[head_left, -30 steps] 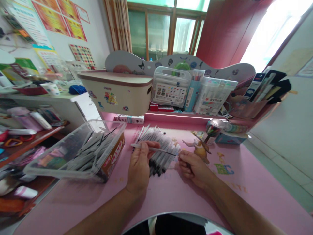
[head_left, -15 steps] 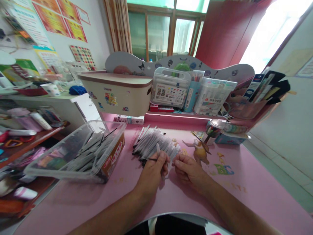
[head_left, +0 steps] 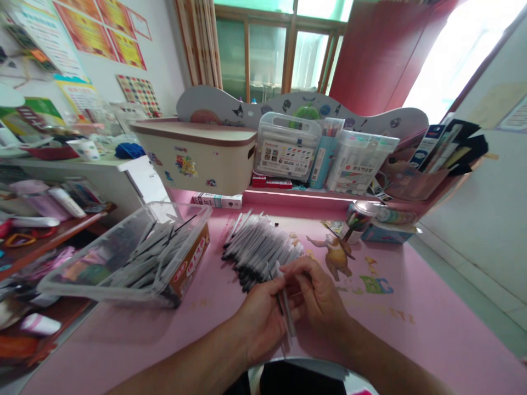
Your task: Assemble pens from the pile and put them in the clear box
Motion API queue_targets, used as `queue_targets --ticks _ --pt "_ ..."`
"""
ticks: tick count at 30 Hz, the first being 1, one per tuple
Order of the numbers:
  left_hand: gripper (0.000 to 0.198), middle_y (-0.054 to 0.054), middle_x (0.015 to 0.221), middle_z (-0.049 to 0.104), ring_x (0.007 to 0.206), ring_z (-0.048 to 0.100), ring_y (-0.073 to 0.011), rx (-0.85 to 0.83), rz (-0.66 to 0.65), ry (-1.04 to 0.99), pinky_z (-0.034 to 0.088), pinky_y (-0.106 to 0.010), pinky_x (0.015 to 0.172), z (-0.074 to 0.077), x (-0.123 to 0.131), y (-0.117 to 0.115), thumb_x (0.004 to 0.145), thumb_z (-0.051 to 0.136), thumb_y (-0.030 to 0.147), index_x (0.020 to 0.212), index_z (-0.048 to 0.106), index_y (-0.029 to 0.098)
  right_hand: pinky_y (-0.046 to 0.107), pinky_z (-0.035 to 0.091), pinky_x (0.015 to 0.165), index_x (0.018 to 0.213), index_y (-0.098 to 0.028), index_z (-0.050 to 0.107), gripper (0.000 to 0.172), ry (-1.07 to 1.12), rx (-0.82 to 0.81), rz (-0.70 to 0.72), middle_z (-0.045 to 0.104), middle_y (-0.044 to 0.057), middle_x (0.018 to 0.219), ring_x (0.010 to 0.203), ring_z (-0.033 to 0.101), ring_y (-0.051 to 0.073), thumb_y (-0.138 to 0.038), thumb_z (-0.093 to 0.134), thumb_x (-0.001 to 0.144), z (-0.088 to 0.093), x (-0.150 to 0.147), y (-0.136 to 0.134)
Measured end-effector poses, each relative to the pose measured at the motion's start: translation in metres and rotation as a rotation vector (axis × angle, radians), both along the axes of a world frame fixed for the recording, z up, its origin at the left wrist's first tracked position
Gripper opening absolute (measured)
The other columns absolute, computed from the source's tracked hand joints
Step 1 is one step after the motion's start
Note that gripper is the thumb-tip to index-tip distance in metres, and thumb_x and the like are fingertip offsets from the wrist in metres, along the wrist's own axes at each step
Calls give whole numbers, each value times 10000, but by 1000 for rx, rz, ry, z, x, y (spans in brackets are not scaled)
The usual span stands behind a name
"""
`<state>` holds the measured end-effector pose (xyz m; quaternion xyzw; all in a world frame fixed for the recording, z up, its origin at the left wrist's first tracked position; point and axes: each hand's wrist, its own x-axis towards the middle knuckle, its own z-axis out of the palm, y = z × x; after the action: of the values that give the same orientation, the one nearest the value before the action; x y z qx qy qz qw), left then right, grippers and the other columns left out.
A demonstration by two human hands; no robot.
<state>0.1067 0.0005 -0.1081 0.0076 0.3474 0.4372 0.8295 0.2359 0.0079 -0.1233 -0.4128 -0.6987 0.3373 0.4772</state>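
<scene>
My left hand and my right hand meet close to my body over the pink desk. Between them they hold a white pen barrel and a thin dark refill, both pointing away from me. Both hands are closed around these parts. Just beyond my fingers lies a pile of several white pens with black tips. A clear plastic bin holding more pen parts stands to the left of the pile.
A cream storage box, marker cases and a pen cup stand on the raised back shelf. A small can and a toy figure sit right of the pile. Cluttered shelves fill the left side.
Both hands have drawn back from the pile toward my body and come together. The pen that my left hand held across the pile is now gripped by both hands.
</scene>
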Motion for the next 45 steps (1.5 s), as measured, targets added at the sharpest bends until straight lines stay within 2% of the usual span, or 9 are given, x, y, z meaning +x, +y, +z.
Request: queue_targets --ticks 6,11,15,20,24,30,35,40,45 --pt "207 -81 694 688 651 695 -181 -13 70 -32 579 -305 685 1 2 2 911 460 113 810 641 106 470 310 1085 1160 -270 597 287 -132 83 143 661 65 1188 1163 569 247 -167 458 931 -6 3 1" --pt "169 -63 676 647 552 638 -132 -62 38 66 545 -243 549 3 -3 2 906 490 120 791 614 106 376 431 858 1011 -253 621 230 -91 20 -73 657 60 1001 963 594 232 -207 400 965 -6 15 16" --pt "191 6 610 537 418 474 -61 97 82 195 354 -145 370 25 -21 4 913 494 143 737 568 141 369 400 751 826 -197 623 138 -372 115 -109 594 61 817 816 542 236 -142 505 871 -10 22 30" --pt "173 1 648 512 458 459 -65 377 240 318 376 -154 385 73 -59 2 890 532 163 723 576 148 378 423 787 1080 -170 677 343 -560 98 -13 573 84 895 879 532 238 -48 477 829 -12 17 30" --pt "228 -13 628 517 471 457 -58 451 329 501 379 -138 404 101 -96 2 905 447 96 736 598 123 389 430 810 1164 -190 663 369 -669 91 40 566 81 923 888 523 237 -72 496 856 -12 12 27" --pt "280 -4 683 579 594 520 -32 590 507 825 430 -138 558 114 -171 18 933 364 55 827 622 76 372 421 834 1025 -188 674 287 -695 70 32 594 77 941 936 535 237 -41 493 857 -17 16 31" --pt "216 2 668 615 522 525 -99 546 441 1078 467 -176 450 114 -211 35 714 599 -15 860 658 133 361 413 842 1083 -198 680 328 -703 36 48 605 73 946 942 546 235 -36 512 851 -17 17 32" --pt "203 -30 905 699 870 598 -164 426 347 1261 460 -238 729 109 -212 31 780 635 71 948 688 171 351 402 832 1032 -199 674 273 -685 36 53 609 71 949 937 549 232 -61 509 863 -19 20 33" --pt "293 -22 1161 678 1176 508 -209 458 326 1341 287 -381 1071 100 -207 25 826 637 219 1117 661 206 327 387 794 923 -175 642 200 -646 25 57 603 55 897 889 546 214 -46 513 842 -20 22 34"
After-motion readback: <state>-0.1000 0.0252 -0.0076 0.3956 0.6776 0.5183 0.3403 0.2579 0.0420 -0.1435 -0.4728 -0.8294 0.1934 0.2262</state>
